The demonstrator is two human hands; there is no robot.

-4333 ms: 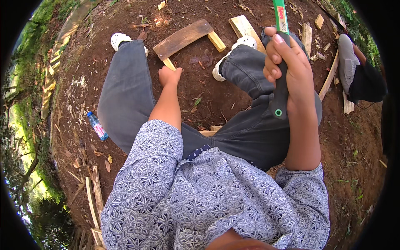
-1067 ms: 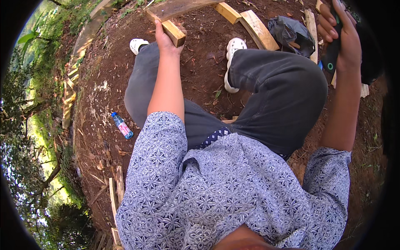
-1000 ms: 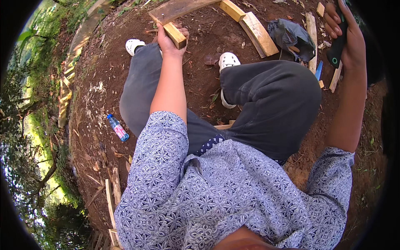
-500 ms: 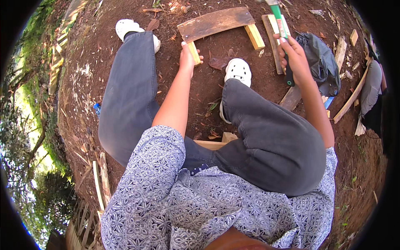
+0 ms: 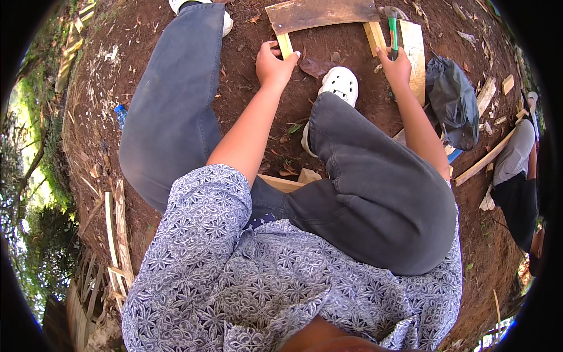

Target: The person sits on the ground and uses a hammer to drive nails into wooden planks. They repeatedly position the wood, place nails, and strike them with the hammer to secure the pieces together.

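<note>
A rough brown board (image 5: 322, 14) spans two pale wooden legs at the far side of my feet. My left hand (image 5: 275, 66) is closed around the lower end of the left leg (image 5: 285, 44). Beside the right leg (image 5: 374, 39), my right hand (image 5: 397, 70) grips a hammer (image 5: 393, 34) low on its green and black handle. The hammer's metal head points away from me, close to the board's right end. Fingertips of that hand come near the right leg's end; whether they touch it I cannot tell.
A pale plank (image 5: 414, 56) lies right of the hammer, with a dark plastic bag (image 5: 451, 102) beyond it. My white clog (image 5: 340, 85) rests between my arms. Wood offcuts (image 5: 507, 84) litter the soil. Another person (image 5: 516, 155) is at the far right; a blue-capped bottle (image 5: 121, 115) lies left.
My right hand has brought the hammer lower, in beside the right leg. My left hand has shifted its grip on the left leg. The view has tilted, so the board appears higher.
</note>
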